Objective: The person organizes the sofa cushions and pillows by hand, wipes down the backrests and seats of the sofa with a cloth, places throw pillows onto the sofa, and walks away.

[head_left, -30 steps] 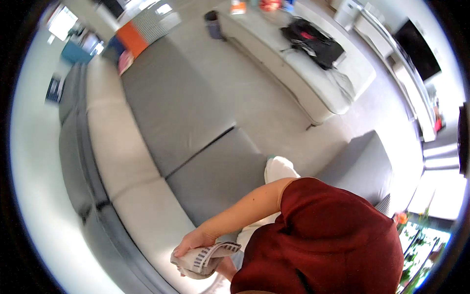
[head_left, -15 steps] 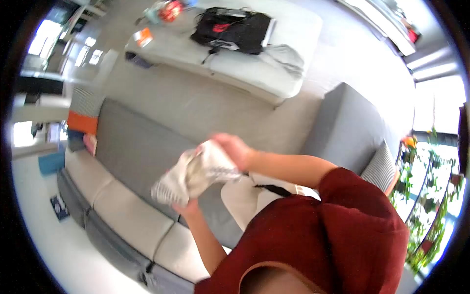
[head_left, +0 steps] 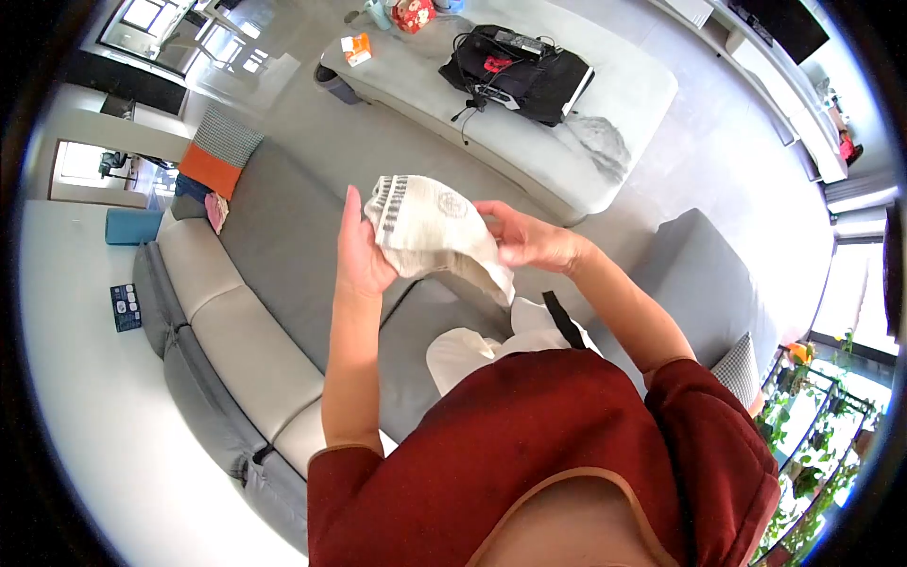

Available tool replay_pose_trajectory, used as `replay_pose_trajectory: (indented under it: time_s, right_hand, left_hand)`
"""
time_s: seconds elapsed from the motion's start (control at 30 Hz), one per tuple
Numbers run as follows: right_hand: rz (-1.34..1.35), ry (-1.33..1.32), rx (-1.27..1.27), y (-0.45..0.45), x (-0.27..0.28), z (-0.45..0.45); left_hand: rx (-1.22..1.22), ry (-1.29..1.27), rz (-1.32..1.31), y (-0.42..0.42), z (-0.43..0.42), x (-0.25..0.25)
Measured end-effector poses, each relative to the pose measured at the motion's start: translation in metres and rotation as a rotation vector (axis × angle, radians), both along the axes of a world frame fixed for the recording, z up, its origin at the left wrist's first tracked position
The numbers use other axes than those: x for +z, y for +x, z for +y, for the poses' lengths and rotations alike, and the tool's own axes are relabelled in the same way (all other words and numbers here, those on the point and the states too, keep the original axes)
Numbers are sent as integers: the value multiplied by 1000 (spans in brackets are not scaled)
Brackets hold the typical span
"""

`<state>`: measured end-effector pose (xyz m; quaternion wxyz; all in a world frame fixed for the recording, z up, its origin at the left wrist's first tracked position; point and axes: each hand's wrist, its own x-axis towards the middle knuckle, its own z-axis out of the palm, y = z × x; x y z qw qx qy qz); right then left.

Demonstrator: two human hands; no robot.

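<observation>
Cloth, cream-coloured and soft point(head_left: 425, 222), is held up in the air near the middle of the view, a little towards twelve o'clock. Its ten o'clock edge carries a band of short dark bars, and a round dark emblem point(head_left: 453, 204) is printed towards its one o'clock side; its four o'clock end droops in a loose point.

The left hand point(head_left: 364, 255) meets it at nine o'clock, thumb upright and standing clear of the fabric; the other fingers pass behind the cloth, so I cannot tell how firmly they grasp. At three o'clock the right hand point(head_left: 534, 238) has its fingers bent around the edge, pinching it.

Below, towards six o'clock, are white trousers point(head_left: 463, 354) and a maroon top point(head_left: 529, 416). A grey sofa point(head_left: 293, 208) stretches away towards ten o'clock, ending at a cushion point(head_left: 206, 165) in grey and orange.

A low pale counter point(head_left: 425, 99) stands at one o'clock, well apart from the hands. On it lie a black bag point(head_left: 557, 90) with cables and a red patch, an orange-and-white packet point(head_left: 357, 49) and a red package point(head_left: 413, 14). Green plants point(head_left: 808, 444) fill a rack at four o'clock.
</observation>
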<state>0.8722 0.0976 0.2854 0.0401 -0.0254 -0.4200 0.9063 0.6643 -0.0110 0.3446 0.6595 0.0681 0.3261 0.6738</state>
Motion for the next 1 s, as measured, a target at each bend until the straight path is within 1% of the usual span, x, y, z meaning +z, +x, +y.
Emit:
replay_pose_trajectory:
  time_s: [0.07,0.1,0.13,0.2,0.23,0.27,0.3,0.33,0.37,0.4,0.47,0.5,0.53,0.6,0.67,0.7,0.73,0.77,0.8,0.83,0.87,0.9,0.93,1.0]
  right_hand:
    - [-131,461,-253,3,10,-9]
    - [-213,503,-302,5,6,-10]
    - [-214,518,-301,6,0,-10]
    - [-376,236,-406,7,-21,-10]
    - [-421,-143,-372,12,-34,-6]
    - [-417,-136,-375,14,-29,-4]
    - [-415,-237,-409,17,-21,-6]
    - [-416,-345,-443,20,-18,-8]
    - [-419,-108,-498,20,-37,-9]
    - [-430,-119,-494,22,-44,-8]
    - [-500,370,-512,23,-40,-12]
    - [-562,348,-500,24,-33,-12]
    - [-559,338,-505,23,-35,-9]
    - [-483,-279,-565,23,-45,-6]
    - [-494,-294,-606,26,-60,-6]
    - [-429,-421,-574,29,-66,-2]
    - [-363,-540,-539,30,-69,0]
    - [-312,-586,-537,26,-47,0]
    - [-315,-567,-539,24,-39,1]
    - [-286,-602,-502,20,-34,3]
    - [-260,-637,-462,14,-33,2]
    - [-267,-618,-454,6,-35,0]
    - [-291,-614,-424,-5,-39,-3]
    - [-341,-605,-380,-26,-43,-8]
  left_hand:
    - [28,-12,-135,2,10,6]
    - [47,37,-183,6,12,7]
    - [48,51,-187,14,14,2]
    - [50,-109,93,31,16,-27]
    - [-58,-115,23,30,13,-57]
    - [-167,-121,-44,30,11,-80]
    - [-123,-133,90,42,7,-75]
    - [-128,-137,89,46,9,-71]
    - [-90,-220,197,50,10,-68]
    - [-51,-308,303,53,8,-65]
    - [-83,-304,300,53,10,-58]
    - [-104,-217,356,51,12,-55]
    - [-127,-123,417,48,16,-49]
    - [-128,-117,429,45,21,-35]
    - [-221,-172,773,33,19,-32]
    - [-192,-150,821,30,18,-33]
    - [-189,-141,812,27,15,-29]
    - [-221,-155,852,24,10,-21]
    - [-248,-165,895,21,6,-15]
    - [-235,-150,892,16,2,-13]
    - [-258,-103,960,11,-7,-13]
    - [-276,-59,1028,6,-16,-16]
    - [-249,-51,1020,0,-25,-22]
    - [-253,-140,1231,-7,-45,-40]
